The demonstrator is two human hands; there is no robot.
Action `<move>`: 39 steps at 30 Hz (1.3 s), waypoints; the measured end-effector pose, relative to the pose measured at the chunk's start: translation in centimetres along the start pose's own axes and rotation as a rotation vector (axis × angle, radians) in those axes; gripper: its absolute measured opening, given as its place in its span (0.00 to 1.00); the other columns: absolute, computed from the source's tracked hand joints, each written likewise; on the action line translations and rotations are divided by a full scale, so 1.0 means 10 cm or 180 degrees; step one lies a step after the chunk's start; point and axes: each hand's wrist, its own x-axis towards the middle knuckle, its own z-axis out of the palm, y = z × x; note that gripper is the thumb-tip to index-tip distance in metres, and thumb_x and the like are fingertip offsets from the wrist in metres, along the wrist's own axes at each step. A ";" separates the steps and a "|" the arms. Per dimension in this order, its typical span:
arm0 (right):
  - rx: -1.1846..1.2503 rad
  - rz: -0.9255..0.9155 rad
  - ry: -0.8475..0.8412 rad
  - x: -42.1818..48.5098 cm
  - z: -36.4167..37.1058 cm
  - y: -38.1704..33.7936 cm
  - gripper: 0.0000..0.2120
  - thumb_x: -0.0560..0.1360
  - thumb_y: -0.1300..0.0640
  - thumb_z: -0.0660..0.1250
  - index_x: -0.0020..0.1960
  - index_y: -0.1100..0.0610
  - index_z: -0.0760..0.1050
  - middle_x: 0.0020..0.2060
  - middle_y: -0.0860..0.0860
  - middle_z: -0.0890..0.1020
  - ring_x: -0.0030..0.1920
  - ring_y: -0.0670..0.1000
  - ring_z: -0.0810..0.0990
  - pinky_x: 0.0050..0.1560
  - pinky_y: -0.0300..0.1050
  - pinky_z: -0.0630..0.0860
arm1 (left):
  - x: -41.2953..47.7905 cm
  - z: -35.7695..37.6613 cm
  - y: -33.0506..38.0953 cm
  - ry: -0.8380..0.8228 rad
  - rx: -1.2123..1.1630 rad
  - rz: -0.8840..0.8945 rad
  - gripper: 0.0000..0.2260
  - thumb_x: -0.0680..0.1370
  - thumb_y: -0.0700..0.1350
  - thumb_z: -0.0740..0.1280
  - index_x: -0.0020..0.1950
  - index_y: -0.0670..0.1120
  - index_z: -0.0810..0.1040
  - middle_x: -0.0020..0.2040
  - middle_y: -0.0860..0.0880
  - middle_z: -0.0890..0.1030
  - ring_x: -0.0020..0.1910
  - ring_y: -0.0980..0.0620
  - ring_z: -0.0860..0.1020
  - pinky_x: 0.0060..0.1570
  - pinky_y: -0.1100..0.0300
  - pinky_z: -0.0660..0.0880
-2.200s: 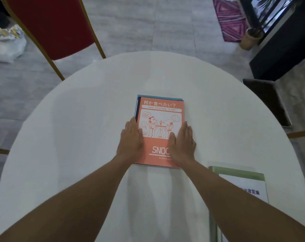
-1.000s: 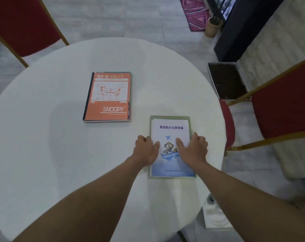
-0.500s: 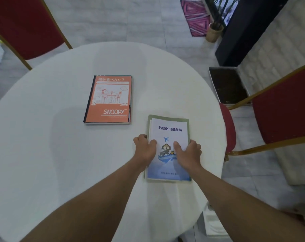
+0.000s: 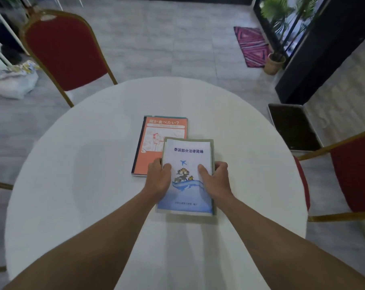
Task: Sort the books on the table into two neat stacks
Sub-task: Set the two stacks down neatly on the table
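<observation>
books: i count two stacks' worth in view. an orange book (image 4: 154,143) lies flat near the middle of the white round table (image 4: 83,164), with the edge of a teal one just showing under its far side. a pale blue booklet (image 4: 188,153), backed by a green-edged book beneath it, is held together with it nearer to me.
position: the blue booklet overlaps the orange book's near right corner and hides that part of its cover.
left hand (image 4: 159,180): i have it on the booklet's left edge, thumb on top of the cover, fingers curled round the side, clamped on the pair.
right hand (image 4: 216,181): same hold on the right edge, thumb pressed on the cover, fingers wrapped round the green edge.
whether lifted: cannot tell if the held pair rests on the table or hangs just above it.
chairs: three red chairs with gold frames, one far left (image 4: 66,51), one at right (image 4: 353,174), a sliver of one at the left edge.
floor: one pink patterned rug (image 4: 250,45), one potted plant (image 4: 274,61), one dark tray of soil (image 4: 292,126), one pile of white bags (image 4: 14,80).
</observation>
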 end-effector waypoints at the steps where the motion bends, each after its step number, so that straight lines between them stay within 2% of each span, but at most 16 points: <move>1: 0.0031 -0.0046 -0.0023 0.07 0.09 -0.11 0.23 0.75 0.48 0.70 0.60 0.60 0.65 0.58 0.56 0.74 0.58 0.56 0.76 0.60 0.56 0.75 | 0.10 -0.07 0.01 0.0029 -0.0036 0.0016 0.14 0.79 0.40 0.56 0.62 0.40 0.75 0.59 0.41 0.79 0.54 0.42 0.80 0.56 0.43 0.79; 3: 0.0030 -0.0108 -0.0033 0.21 0.26 -0.31 0.23 0.75 0.48 0.70 0.60 0.59 0.65 0.57 0.55 0.75 0.57 0.55 0.77 0.59 0.55 0.75 | 0.31 -0.19 0.05 0.0091 -0.0075 0.0082 0.14 0.81 0.40 0.55 0.63 0.41 0.75 0.60 0.43 0.81 0.54 0.44 0.81 0.55 0.46 0.80; 6: 0.0045 -0.0126 -0.0032 0.41 0.50 -0.51 0.22 0.76 0.47 0.69 0.60 0.59 0.65 0.57 0.54 0.74 0.57 0.55 0.77 0.58 0.53 0.76 | 0.66 -0.35 0.12 0.0177 0.0049 0.0131 0.13 0.82 0.42 0.55 0.61 0.39 0.75 0.61 0.41 0.79 0.54 0.43 0.81 0.55 0.46 0.80; 10: 0.0019 -0.0073 0.0011 0.64 0.79 -0.63 0.23 0.76 0.47 0.69 0.61 0.60 0.65 0.58 0.55 0.75 0.57 0.56 0.77 0.59 0.55 0.75 | 1.08 -0.49 0.13 0.0128 0.0370 0.0095 0.15 0.82 0.44 0.54 0.62 0.38 0.73 0.64 0.38 0.74 0.58 0.39 0.78 0.61 0.42 0.76; 14: -0.0053 -0.0006 0.0047 0.82 1.01 -0.64 0.23 0.75 0.47 0.69 0.61 0.61 0.66 0.58 0.56 0.75 0.57 0.57 0.77 0.60 0.57 0.75 | 1.37 -0.53 0.04 0.0079 0.0620 0.0105 0.15 0.82 0.45 0.53 0.61 0.36 0.72 0.63 0.36 0.73 0.58 0.40 0.76 0.60 0.43 0.75; 17: -0.0266 -0.0045 0.0123 0.91 1.13 -0.61 0.24 0.76 0.46 0.68 0.63 0.61 0.69 0.61 0.56 0.73 0.62 0.58 0.73 0.64 0.57 0.72 | 1.48 -0.50 -0.05 0.0246 0.1340 0.0175 0.16 0.83 0.47 0.52 0.62 0.38 0.72 0.65 0.37 0.70 0.65 0.40 0.69 0.67 0.47 0.66; 19: -0.0629 -0.0045 0.0167 0.94 1.18 -0.57 0.28 0.77 0.42 0.65 0.69 0.60 0.68 0.66 0.56 0.70 0.66 0.58 0.69 0.67 0.57 0.67 | 1.52 -0.53 -0.11 0.0515 0.2064 0.0394 0.17 0.83 0.50 0.53 0.64 0.42 0.74 0.69 0.41 0.68 0.71 0.43 0.62 0.70 0.46 0.57; 20: -0.0802 -0.0063 0.0161 0.94 1.20 -0.56 0.29 0.78 0.41 0.63 0.71 0.59 0.65 0.68 0.55 0.68 0.68 0.57 0.67 0.68 0.57 0.65 | 1.55 -0.55 -0.15 0.0565 0.2175 0.0515 0.18 0.83 0.51 0.53 0.65 0.44 0.74 0.72 0.43 0.66 0.74 0.45 0.59 0.72 0.46 0.53; 22: -0.0858 -0.0140 0.0075 0.95 1.23 -0.52 0.31 0.78 0.39 0.61 0.73 0.56 0.63 0.71 0.53 0.68 0.70 0.57 0.67 0.70 0.58 0.63 | 1.62 -0.61 -0.25 0.0279 0.1800 0.0647 0.20 0.83 0.52 0.53 0.70 0.46 0.71 0.77 0.44 0.60 0.77 0.45 0.57 0.75 0.47 0.51; 24: -0.0626 -0.0148 -0.0053 0.95 1.23 -0.51 0.32 0.77 0.38 0.61 0.74 0.54 0.62 0.71 0.50 0.71 0.70 0.55 0.69 0.70 0.57 0.64 | 1.66 -0.65 -0.32 -0.0315 0.0863 0.0589 0.24 0.84 0.53 0.52 0.78 0.45 0.60 0.80 0.44 0.55 0.79 0.45 0.55 0.77 0.48 0.52; 26: -0.0422 -0.0055 -0.0127 0.95 1.24 -0.49 0.34 0.76 0.35 0.61 0.76 0.49 0.58 0.70 0.45 0.73 0.69 0.53 0.72 0.70 0.54 0.66 | 1.64 -0.62 -0.39 -0.0476 0.0352 0.0544 0.27 0.84 0.55 0.51 0.81 0.48 0.53 0.81 0.49 0.56 0.79 0.50 0.55 0.78 0.52 0.52; 28: -0.0382 0.0017 -0.0092 0.95 1.25 -0.47 0.34 0.75 0.33 0.61 0.75 0.45 0.58 0.67 0.43 0.76 0.66 0.53 0.75 0.68 0.53 0.69 | 1.61 -0.57 -0.42 -0.0332 0.0210 0.0334 0.28 0.83 0.57 0.51 0.81 0.51 0.49 0.81 0.53 0.55 0.79 0.52 0.56 0.76 0.56 0.51; 31: -0.0471 -0.0045 0.0029 0.96 1.29 -0.43 0.24 0.74 0.33 0.60 0.65 0.42 0.65 0.57 0.40 0.80 0.57 0.52 0.80 0.59 0.50 0.74 | 1.60 -0.55 -0.43 -0.0251 0.0144 0.0139 0.28 0.83 0.60 0.51 0.81 0.54 0.49 0.81 0.54 0.56 0.79 0.52 0.57 0.77 0.54 0.53; 34: -0.0472 -0.0094 0.0041 0.96 1.30 -0.42 0.20 0.74 0.33 0.60 0.61 0.40 0.65 0.50 0.38 0.78 0.50 0.50 0.78 0.51 0.46 0.70 | 1.61 -0.56 -0.43 -0.0275 0.0135 0.0120 0.28 0.82 0.61 0.51 0.81 0.55 0.50 0.81 0.54 0.57 0.79 0.50 0.59 0.78 0.49 0.54; 39: -0.0488 -0.0074 0.0057 0.92 1.27 -0.38 0.19 0.74 0.34 0.60 0.60 0.40 0.65 0.48 0.37 0.76 0.48 0.48 0.77 0.49 0.44 0.68 | 1.58 -0.53 -0.45 -0.0306 0.0307 0.0137 0.27 0.82 0.61 0.50 0.80 0.56 0.52 0.79 0.52 0.62 0.76 0.47 0.64 0.76 0.45 0.59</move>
